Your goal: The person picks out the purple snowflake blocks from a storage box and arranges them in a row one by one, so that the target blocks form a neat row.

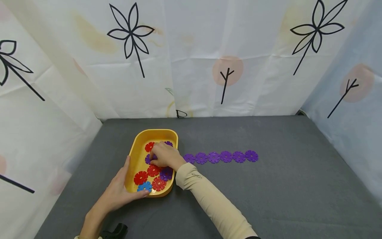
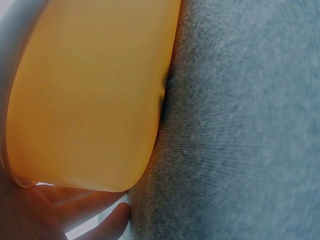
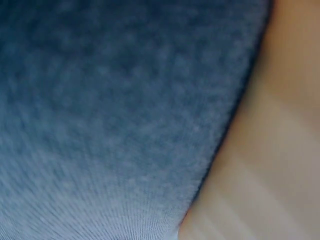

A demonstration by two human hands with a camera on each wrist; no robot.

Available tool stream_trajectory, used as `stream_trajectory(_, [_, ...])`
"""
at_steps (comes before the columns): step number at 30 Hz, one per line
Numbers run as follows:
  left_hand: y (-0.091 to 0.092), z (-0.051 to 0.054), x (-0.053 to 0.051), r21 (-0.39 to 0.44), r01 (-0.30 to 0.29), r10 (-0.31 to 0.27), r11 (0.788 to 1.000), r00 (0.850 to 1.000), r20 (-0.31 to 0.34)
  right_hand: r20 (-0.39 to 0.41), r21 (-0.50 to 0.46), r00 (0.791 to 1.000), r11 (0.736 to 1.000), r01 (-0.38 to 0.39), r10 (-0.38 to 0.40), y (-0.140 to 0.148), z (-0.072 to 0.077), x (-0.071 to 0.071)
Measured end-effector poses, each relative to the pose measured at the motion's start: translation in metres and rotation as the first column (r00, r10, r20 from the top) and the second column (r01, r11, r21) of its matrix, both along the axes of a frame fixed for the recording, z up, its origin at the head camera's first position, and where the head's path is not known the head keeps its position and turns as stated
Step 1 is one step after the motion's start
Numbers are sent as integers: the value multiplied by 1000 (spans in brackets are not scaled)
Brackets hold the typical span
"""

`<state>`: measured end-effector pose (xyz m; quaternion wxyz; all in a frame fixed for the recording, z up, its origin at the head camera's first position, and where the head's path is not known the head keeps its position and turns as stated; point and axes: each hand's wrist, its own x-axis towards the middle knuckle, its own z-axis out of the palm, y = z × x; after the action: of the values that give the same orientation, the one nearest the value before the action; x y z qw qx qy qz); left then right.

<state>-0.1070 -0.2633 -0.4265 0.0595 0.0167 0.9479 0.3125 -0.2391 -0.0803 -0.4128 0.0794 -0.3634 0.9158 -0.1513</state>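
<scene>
A yellow tray (image 1: 153,132) with rounded corners stands on the left half of the table, holding red, purple and blue flower-shaped plastic discs. My left hand (image 1: 117,191) grips its near left corner, thumb over the front rim, fingers along the left side. In the left wrist view the tray's outer wall (image 2: 90,100) fills much of the picture, with fingers curved below it. My right hand (image 1: 165,155) reaches into the tray over the right rim, its thumb and fingertips pinching a purple flower disc (image 1: 147,159). The right wrist view does not show the fingers.
A row of several purple flower discs (image 1: 226,156) extends rightward from the tray on the grey tabletop (image 1: 283,192). White patterned curtains (image 1: 191,83) enclose the back and sides. A black object (image 1: 117,231) is near my left wrist.
</scene>
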Motion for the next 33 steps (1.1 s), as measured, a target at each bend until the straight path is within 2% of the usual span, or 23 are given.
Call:
stream_trajectory(3, [0, 0, 0, -4, -1, 1, 1000, 1000, 4, 4, -6, 1000, 1000, 5, -5, 0, 0, 0])
stream_trajectory(9, [1, 1, 1, -6, -3, 3, 1000, 1000, 6, -22, 94, 998, 994, 60, -58, -1, 0, 4])
stream_trajectory(14, [2, 1, 1, -12, -9, 9, 1000, 1000, 10, -31, 112, 996, 990, 88, -85, -3, 0, 7])
stream_trajectory(22, [2, 1, 1, -13, -5, 5, 1000, 1000, 16, 46, 128, 992, 986, 109, -115, -3, 2, 6])
stream_trajectory(28, [1, 2, 1, -2, 6, -6, 1000, 1000, -1, 137, -18, 988, 997, 70, -67, 0, 5, 1])
stream_trajectory(33, [0, 2, 1, -1, 2, -2, 1000, 1000, 1, 147, -116, 988, 992, 57, -40, 1, 4, -1])
